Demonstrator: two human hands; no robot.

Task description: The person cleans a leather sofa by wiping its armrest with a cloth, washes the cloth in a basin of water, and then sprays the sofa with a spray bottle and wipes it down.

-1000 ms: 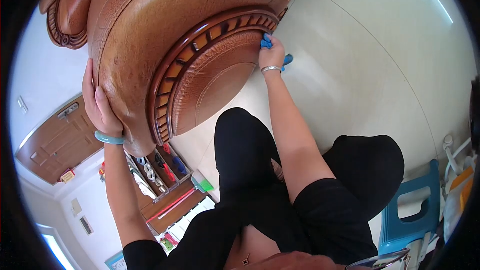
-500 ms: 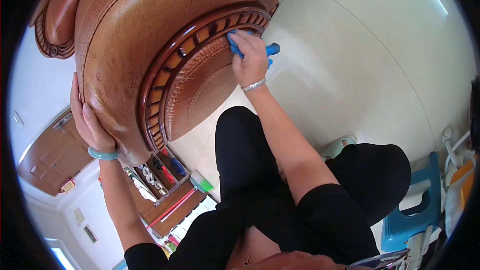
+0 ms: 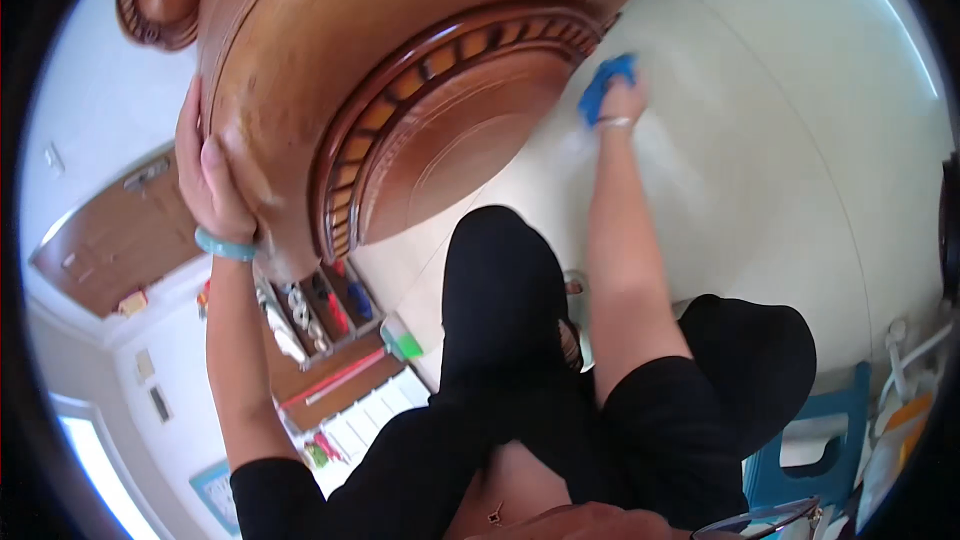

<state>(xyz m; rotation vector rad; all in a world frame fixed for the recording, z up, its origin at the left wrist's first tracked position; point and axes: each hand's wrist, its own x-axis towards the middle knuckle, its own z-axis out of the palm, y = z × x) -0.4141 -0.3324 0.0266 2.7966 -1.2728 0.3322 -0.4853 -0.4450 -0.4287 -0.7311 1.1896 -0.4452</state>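
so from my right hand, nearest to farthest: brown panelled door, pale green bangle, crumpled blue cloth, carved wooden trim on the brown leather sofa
1. crumpled blue cloth: in the right hand
2. carved wooden trim: just left of the hand, measured to its closest end
3. pale green bangle: well off to the left
4. brown panelled door: far left, in the background

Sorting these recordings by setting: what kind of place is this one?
Probably a home, near its entrance: a brown leather sofa with carved wooden trim, a panelled door, and what looks like a rack of shoes beside it.
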